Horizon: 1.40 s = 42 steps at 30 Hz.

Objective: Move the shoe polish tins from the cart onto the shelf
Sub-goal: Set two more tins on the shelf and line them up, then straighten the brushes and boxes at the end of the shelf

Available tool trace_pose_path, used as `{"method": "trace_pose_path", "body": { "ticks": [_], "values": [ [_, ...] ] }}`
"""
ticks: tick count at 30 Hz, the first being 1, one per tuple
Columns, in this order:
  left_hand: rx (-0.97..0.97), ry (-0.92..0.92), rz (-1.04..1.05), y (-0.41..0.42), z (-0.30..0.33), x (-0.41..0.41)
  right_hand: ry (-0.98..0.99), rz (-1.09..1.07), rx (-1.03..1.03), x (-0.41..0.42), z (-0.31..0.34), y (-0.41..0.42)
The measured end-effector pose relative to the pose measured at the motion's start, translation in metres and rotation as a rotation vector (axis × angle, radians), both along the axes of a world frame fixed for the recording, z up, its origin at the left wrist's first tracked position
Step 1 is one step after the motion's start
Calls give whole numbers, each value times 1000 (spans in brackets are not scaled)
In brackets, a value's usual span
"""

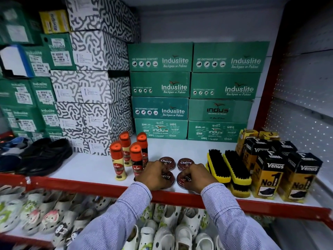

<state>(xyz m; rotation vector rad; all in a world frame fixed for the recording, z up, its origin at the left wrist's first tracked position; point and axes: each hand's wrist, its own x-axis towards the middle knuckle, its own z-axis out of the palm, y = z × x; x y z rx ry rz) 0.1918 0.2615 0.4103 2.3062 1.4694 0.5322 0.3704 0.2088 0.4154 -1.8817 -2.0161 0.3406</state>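
Note:
Several round dark-red Cherry shoe polish tins lie flat on the white shelf (90, 168) with its red front edge. The back left tin (167, 161) and back right tin (186, 163) stand free. My left hand (153, 175) is closed over the front left tin (169, 178), which rests on the shelf. Over the front right tin (183, 179), also on the shelf, my right hand (196, 175) is closed. Both hands hide much of their tins. No cart is in view.
Orange-capped Kiwi liquid polish bottles (126, 154) stand just left of the tins. Yellow shoe brushes (228, 168) and black-and-yellow Venus boxes (266, 170) sit to the right. Green Induslite shoe boxes (191, 91) fill the back. Black shoes (45, 156) lie at left; white clogs (162, 230) fill the lower shelf.

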Motion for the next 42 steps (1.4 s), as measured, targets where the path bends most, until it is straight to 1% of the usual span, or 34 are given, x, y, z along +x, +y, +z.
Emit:
{"method": "trace_pose_path", "body": {
  "ticks": [11, 20, 22, 24, 27, 30, 34, 37, 39, 42],
  "values": [
    [8, 9, 19, -2, 1, -1, 22, -11, -10, 0, -1, 2],
    [46, 21, -15, -5, 1, 0, 7, -16, -17, 1, 4, -2],
    [65, 27, -38, -6, 2, 2, 12, -26, 30, 2, 11, -10],
    [129, 29, -104, -8, 5, 7, 41, -34, 133, 7, 17, -18],
    [247, 22, -192, -17, 13, 28, 40, -117, 284, 23, 25, -33],
    [281, 31, -288, -30, 19, 60, -7, -214, 340, 49, 28, -48],
    [266, 50, -414, -43, 17, 104, -63, -304, 228, 79, 25, -69],
    [239, 63, -469, -49, 15, 123, -98, -326, 138, 89, 20, -81],
    [237, 40, -484, -52, 15, 131, -131, -327, 110, 92, 18, -84],
    [241, 29, -455, -51, 14, 135, -127, -335, 95, 96, 15, -86]
  ]
}}
